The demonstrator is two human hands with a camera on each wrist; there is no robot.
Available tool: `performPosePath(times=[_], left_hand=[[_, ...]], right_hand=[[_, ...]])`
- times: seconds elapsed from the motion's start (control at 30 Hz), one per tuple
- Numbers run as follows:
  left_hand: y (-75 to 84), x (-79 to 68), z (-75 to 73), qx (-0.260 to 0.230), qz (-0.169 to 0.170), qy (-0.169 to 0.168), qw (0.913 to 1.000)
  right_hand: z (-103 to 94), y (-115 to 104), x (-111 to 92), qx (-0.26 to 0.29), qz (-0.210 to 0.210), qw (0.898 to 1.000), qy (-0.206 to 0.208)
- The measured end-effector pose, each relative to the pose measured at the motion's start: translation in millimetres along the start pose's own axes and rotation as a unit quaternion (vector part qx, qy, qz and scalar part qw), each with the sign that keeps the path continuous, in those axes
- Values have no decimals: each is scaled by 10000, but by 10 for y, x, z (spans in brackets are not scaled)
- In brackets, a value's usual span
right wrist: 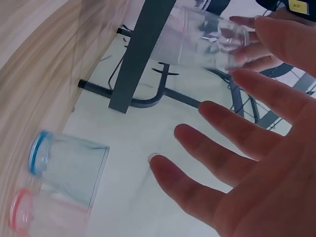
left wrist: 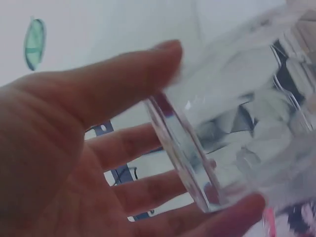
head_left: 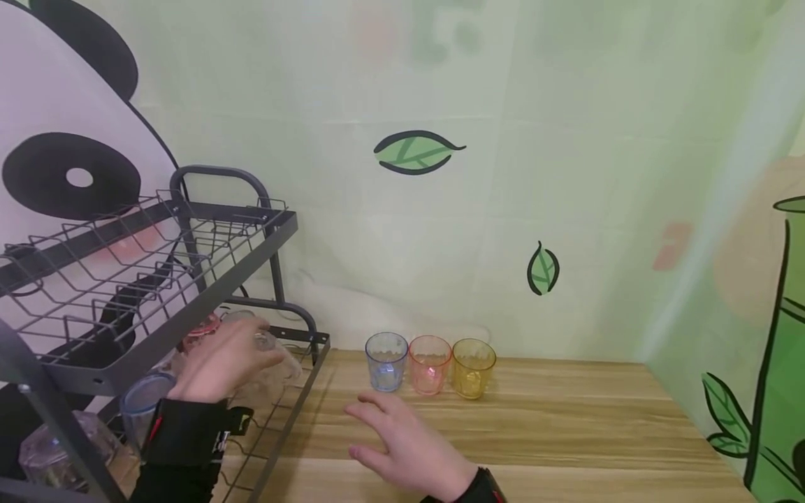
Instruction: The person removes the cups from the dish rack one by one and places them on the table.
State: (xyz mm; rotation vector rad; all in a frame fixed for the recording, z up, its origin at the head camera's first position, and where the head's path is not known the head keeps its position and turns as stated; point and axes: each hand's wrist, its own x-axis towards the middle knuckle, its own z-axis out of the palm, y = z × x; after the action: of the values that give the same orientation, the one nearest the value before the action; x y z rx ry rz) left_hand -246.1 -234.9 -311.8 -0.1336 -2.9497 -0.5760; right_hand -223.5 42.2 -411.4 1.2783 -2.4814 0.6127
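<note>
Between the thumb and fingers of my left hand (head_left: 220, 356) is a clear glass (left wrist: 242, 133), tilted on its side over the rack's lower shelf. The thumb presses near its base and the fingers spread beneath it in the left wrist view. My right hand (head_left: 409, 443) hovers over the table with fingers apart, holding nothing. Beyond it, a blue glass (head_left: 386, 367), a pink glass (head_left: 430, 369) and a yellow glass (head_left: 474, 372) stand upright in a row near the wall.
A dark two-tier wire rack (head_left: 214, 293) occupies the left side. On its lower tier are a blue-rimmed glass (head_left: 141, 405), a faceted clear glass (head_left: 63, 450) and a red-rimmed glass (head_left: 204, 325) partly behind my left hand. The wooden table (head_left: 566, 426) meets a printed backdrop.
</note>
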Motion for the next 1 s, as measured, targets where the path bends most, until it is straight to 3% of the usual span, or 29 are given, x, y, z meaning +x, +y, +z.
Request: performPosePath(times=[0.2, 0.37, 0.57, 0.8, 1.0], left_hand=[[103, -1, 40, -643, 274, -115, 9975], [163, -30, 105, -1166, 535, -163, 9916], [180, -50, 217, -1592, 465, -286, 9857], [192, -59, 406, -2854, 240, -566, 9564], [210, -86, 578, -3642, 301, -590, 9290]], right_hand=[[-37, -46, 9, 518, 85, 9986, -98], [-64, -57, 18, 769, 427, 9961, -17], [-91, -26, 29, 1047, 810, 9908, 292], [-82, 59, 27, 1469, 1140, 9816, 426], [-81, 123, 36, 1589, 1380, 9749, 731]])
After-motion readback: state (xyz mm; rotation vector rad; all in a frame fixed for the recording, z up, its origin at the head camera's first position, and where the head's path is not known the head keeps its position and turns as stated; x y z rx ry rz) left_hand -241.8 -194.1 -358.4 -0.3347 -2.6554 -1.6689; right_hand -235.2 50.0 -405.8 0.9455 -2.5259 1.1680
